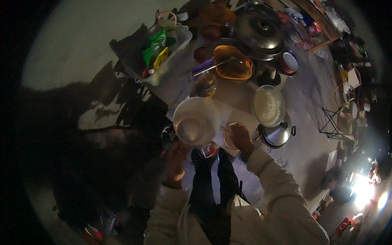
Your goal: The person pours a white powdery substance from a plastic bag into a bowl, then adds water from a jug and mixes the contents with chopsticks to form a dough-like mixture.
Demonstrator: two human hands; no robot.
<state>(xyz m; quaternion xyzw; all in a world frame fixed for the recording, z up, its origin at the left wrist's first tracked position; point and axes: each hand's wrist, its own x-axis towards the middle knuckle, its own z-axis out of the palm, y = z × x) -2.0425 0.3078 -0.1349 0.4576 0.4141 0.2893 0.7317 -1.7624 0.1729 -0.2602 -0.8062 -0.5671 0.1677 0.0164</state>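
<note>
My left hand [177,162] is at the near-left edge of a large pale translucent bowl [196,105]. Its fingers are in shadow, so a grip on the rim cannot be made out. My right hand [242,137] reaches over a small white bowl [229,141] with a reddish rim, its fingertips over the inside. Whether they pinch anything is hidden. Between my legs, just below the large bowl, stands a container with a red cap [211,149]. To the right of the small bowl, a basin of pale, floury-looking contents [269,105] sits beside a lidded metal pot [277,134].
Farther off are an orange plastic basket [234,73] with a long-handled utensil [208,68] across it, a large lidded pan [260,30] and a red-and-white bowl [289,62]. A plastic tub [156,80] holds green and yellow packets. At right, a black wire stand [332,125] rests on the floor.
</note>
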